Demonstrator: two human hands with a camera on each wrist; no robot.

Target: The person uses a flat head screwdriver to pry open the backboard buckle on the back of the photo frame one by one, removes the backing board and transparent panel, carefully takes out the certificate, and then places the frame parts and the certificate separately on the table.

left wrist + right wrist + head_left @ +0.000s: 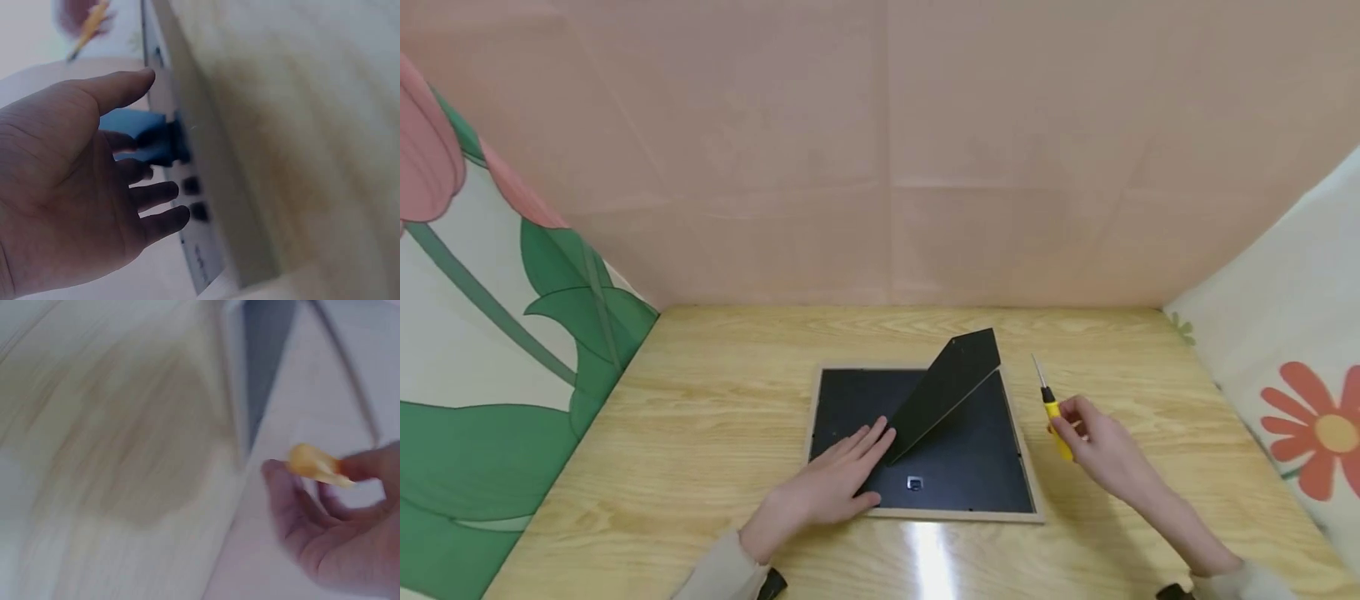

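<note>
A picture frame [985, 467] lies face down on the table, its black back up and pale wooden edges showing. From that back a black easel stand [951, 379] tilts up toward the far right. My left hand [823, 487] reaches over the frame's near left part, fingers straight and tips at the stand's lower end. The left wrist view shows this hand's palm and loosely spread fingers beside the frame's edge. Right of the frame, my right hand [1105, 450] pinches the yellow handle of a screwdriver [1050, 408], its shaft pointing up and away. The handle [305, 460] looks blurred in the right wrist view.
A small metal hanger [914, 482] sits near the frame's near edge, with small dark tabs along the rim. The wood-grain table [715, 417] extends on both sides. A plain pinkish cloth [880, 167] hangs behind, and flower-printed cloths [467, 467] border the sides.
</note>
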